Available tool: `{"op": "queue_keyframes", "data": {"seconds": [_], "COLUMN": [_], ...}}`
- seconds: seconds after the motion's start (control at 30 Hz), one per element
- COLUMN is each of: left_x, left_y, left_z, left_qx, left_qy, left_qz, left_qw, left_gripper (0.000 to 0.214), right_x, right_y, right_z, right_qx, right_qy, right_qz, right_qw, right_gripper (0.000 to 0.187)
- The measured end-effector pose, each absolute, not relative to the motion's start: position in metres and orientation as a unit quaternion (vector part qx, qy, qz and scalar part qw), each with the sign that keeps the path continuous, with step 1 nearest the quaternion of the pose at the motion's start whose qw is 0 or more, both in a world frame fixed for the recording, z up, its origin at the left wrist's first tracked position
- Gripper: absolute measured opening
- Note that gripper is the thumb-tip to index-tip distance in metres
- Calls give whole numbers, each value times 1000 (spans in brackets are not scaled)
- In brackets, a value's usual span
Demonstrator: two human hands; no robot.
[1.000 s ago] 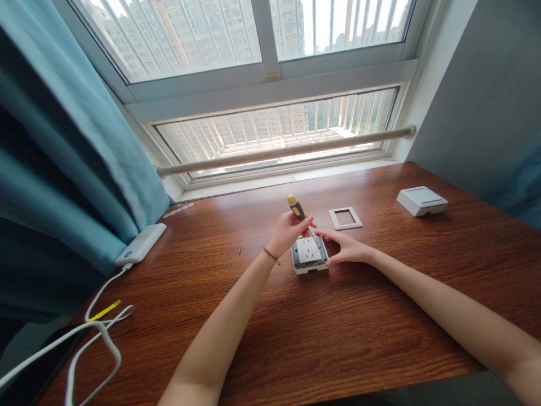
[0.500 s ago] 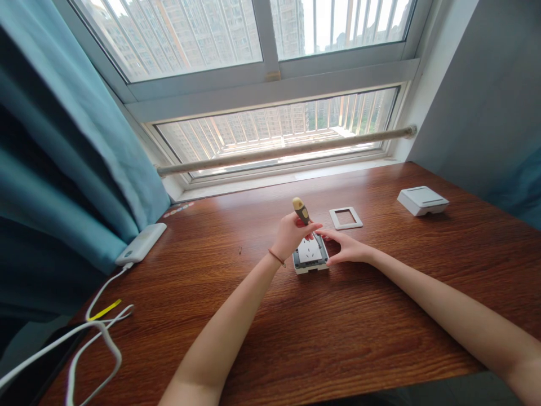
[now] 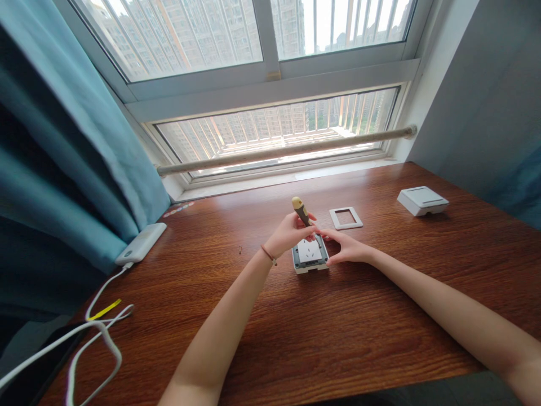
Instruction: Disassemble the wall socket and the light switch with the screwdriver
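My left hand [image 3: 295,231] is closed round a screwdriver [image 3: 300,208] with a yellow and dark handle. It tilts over the far part of a wall socket [image 3: 310,251], and its tip is hidden by my fingers. The socket has a white face with slots and a grey frame, and sits in a white box on the table. Curved round the socket's right side, my right hand [image 3: 344,247] has its thumb at the near right corner and its fingers at the far edge, gripping it.
Beyond my right hand lies a white cover frame [image 3: 346,218]. A small screw [image 3: 240,250] rests left of the socket. A white switch box [image 3: 422,201] stands at the far right of the wooden table [image 3: 270,332]. At left are a white power bank [image 3: 141,244] and its cable [image 3: 110,341].
My left wrist has shifted slightly left and turned, with its fingers re-placed on the screwdriver handle. The right hand has stayed put, and the socket looks nearly unmoved.
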State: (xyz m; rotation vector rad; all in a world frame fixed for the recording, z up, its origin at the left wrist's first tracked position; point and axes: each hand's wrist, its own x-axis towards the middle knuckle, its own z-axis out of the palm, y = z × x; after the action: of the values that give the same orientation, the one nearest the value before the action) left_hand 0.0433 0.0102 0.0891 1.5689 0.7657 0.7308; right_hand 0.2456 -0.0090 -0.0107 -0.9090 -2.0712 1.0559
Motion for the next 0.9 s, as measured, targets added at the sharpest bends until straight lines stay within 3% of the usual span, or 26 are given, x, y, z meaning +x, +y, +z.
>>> {"op": "queue_keyframes", "data": {"seconds": [0.17, 0.37, 0.43, 0.67, 0.9], "left_x": [39, 45, 46, 46, 38], "left_y": [9, 11, 12, 12, 14], "left_z": [95, 79, 74, 80, 92], "left_qx": [684, 756, 755, 691, 653], "left_qy": [289, 405, 414, 357, 316], "left_qz": [276, 355, 372, 361, 315], "left_qw": [611, 372, 347, 514, 612], "left_gripper": [23, 24, 26, 28, 23], "right_x": [246, 246, 247, 246, 246], "right_y": [-9, -8, -8, -9, -11], "right_z": [-11, -14, -14, -12, -8], "right_qx": [-346, -358, -357, -352, -353], "right_qy": [-787, -786, -787, -784, -786], "right_qz": [401, 394, 393, 403, 404], "right_qw": [316, 315, 315, 315, 307], "right_gripper": [87, 86, 86, 86, 87]}}
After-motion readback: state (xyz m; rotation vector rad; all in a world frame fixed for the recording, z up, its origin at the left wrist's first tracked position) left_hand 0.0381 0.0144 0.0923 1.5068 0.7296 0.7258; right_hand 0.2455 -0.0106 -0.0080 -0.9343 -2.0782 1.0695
